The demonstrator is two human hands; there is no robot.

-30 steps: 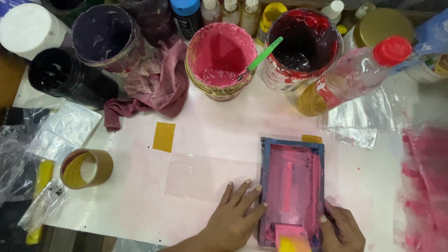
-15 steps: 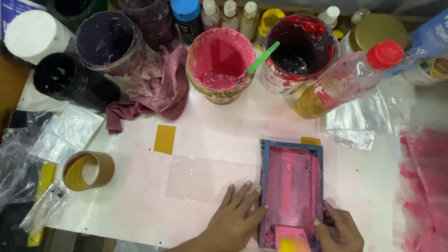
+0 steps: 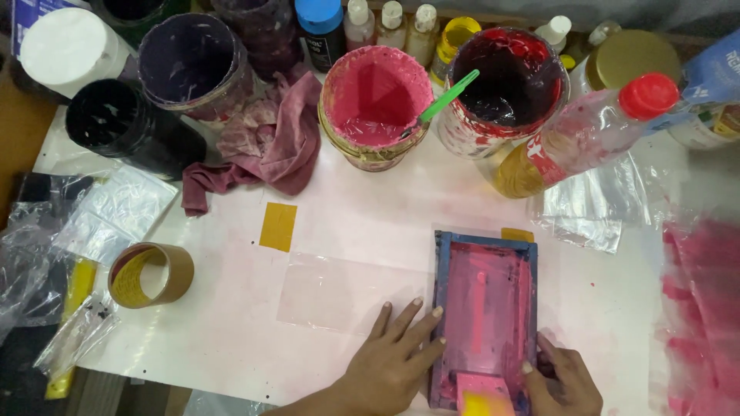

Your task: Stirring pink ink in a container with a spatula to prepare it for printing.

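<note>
1. Nearest to us, our left hand [image 3: 389,362] lay flat and spread, gripping nothing, its fingertips touching the left edge of the frame [image 3: 484,323] and its palm on a clear sheet [image 3: 347,293]
2. Our right hand [image 3: 566,377] sat at the frame's lower right corner, beside a yellow-topped squeegee [image 3: 482,399] at the frame's near end; we could not tell whether it was clenched on anything
3. The frame, blue-edged and smeared pink inside, lay flat on the white table [image 3: 370,223], right of centre
4. A yellow patch [image 3: 277,226] lay on the table left of the frame, and another small one [image 3: 516,234] peeked out at its far edge
5. A tape roll [image 3: 150,275] lay well to the left, near crumpled plastic [image 3: 116,212]
6. Pink stains [image 3: 697,308] covered the surface at the right
7. Farther off, a stained rag [image 3: 270,142] lay beside a pink tub [image 3: 375,104] with a green stick [image 3: 445,98] leaning across it
8. A dark red tub [image 3: 505,85] stood right of that, and a bottle [image 3: 586,135] with a red cap lay tilted beside it
9. At the far left stood a black tub [image 3: 116,123], a purple tub [image 3: 193,65] and a white lid [image 3: 65,46]
10. Small bottles [image 3: 393,27] lined the back
</note>
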